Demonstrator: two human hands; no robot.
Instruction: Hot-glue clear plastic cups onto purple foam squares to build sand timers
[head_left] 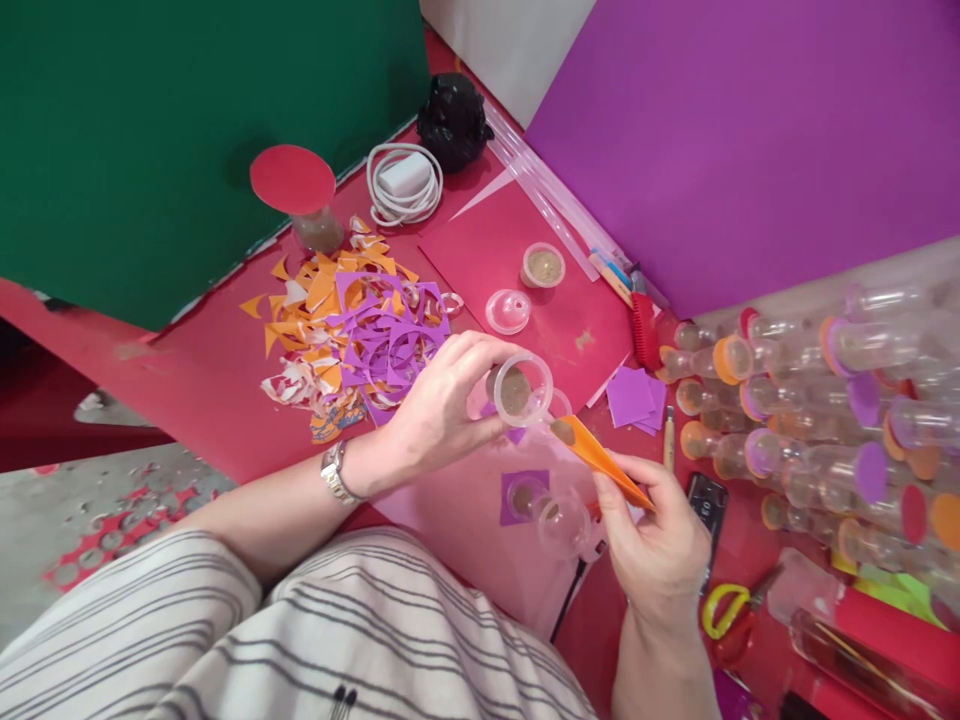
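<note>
My left hand [465,395], its fingers curled and partly open, is clamped on a small clear round plastic cup [523,390] with a greyish-brown content; the wrist is bent, the forearm reaching in from the lower left. My right hand [651,520], to the right of the cup, pinches a folded orange sheet [600,460] between thumb and fingers, its far end pointing toward the cup. The hands are apart. Beyond the cup lies a clear domed plastic lid [508,311].
</note>
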